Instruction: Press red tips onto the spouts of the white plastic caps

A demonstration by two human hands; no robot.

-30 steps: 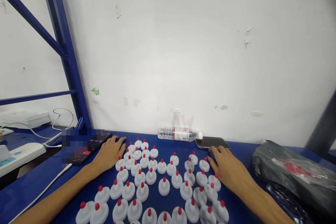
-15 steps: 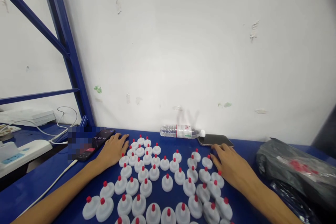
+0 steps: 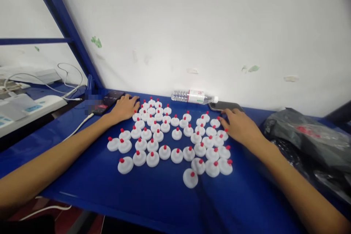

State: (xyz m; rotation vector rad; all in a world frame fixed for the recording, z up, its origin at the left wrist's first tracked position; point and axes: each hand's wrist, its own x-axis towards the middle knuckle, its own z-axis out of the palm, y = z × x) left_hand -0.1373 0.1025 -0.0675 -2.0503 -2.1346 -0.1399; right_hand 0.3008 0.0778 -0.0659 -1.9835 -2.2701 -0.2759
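Many white round caps with red tips (image 3: 177, 134) stand spread over the blue table (image 3: 153, 193). My left hand (image 3: 124, 109) lies flat on the table to their left, fingers spread, beside a phone (image 3: 107, 103) showing a timer. On the other side, my right hand (image 3: 239, 125) rests palm down with its fingers apart. Its fingertips are at the near edge of a dark phone (image 3: 227, 106), and its thumb is close to the rightmost caps. Neither hand holds anything that I can see.
A clear water bottle (image 3: 196, 97) lies on its side against the white wall. Grey and black plastic bags (image 3: 307, 131) sit at the right. To the left are a white power strip (image 3: 35, 108), cables and a blue frame post (image 3: 74, 36).
My view has tilted downward, so the table's front edge and the nearest caps now show. Both hands stay in about the same places on the table.
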